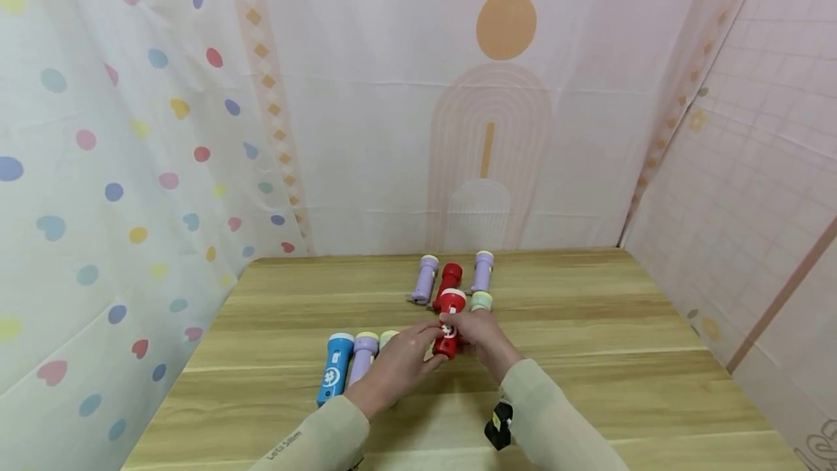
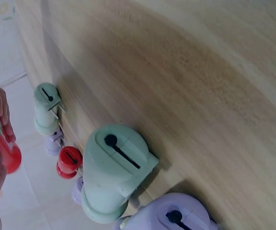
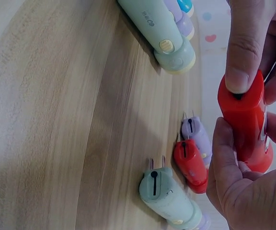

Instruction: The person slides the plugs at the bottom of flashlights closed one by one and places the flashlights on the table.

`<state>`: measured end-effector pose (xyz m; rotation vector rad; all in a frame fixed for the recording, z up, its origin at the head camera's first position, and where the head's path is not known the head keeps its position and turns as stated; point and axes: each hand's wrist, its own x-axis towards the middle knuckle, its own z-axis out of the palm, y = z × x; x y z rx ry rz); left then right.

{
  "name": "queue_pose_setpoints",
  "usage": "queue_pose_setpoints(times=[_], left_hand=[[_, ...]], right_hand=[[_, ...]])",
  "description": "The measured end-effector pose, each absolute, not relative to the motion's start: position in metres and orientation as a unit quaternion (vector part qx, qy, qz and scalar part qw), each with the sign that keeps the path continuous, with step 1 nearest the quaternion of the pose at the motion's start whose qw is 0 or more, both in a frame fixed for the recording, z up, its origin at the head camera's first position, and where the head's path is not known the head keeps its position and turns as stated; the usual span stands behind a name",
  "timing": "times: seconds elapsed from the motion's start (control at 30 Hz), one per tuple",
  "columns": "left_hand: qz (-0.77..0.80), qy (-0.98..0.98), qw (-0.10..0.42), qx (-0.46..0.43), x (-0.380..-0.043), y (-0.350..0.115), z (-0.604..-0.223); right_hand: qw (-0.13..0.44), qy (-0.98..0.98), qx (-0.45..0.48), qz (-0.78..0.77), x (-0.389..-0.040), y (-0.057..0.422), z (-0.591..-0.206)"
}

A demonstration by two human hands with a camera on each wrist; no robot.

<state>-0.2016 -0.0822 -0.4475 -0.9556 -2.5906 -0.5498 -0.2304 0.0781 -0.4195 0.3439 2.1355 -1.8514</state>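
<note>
While left grip and right grip hold the red flashlight, we judge a slipping thumb could drop it.

The desk showed a smooth, pale wood-grain surface with a low satin sheen. Above its middle, a red plastic torch with a flared head looked glossy, carrying bright highlights along its smooth body. A blue plastic torch, nearest the desk's left edge, also looked smooth. Beside it, a lavender plastic torch and a fat, pale green plastic torch had a softer, nearly matt finish. Set in from the far edge, a scuffed-looking pale green torch bore thin, shiny metal prongs. Past the far edge hung a creased, matt, printed cloth curtain. The cream sleeves were matt cloth.
</note>
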Motion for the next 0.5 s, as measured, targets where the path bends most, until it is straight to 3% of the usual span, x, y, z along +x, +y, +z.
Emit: queue_pose_setpoints(times=[0.5], left_hand=[[-0.178,-0.912,0.168,-0.331,-0.2001,-0.0850,-0.4492]], right_hand=[[0.145,0.727,0.121,-0.660,-0.2364,0.0707,-0.4281]])
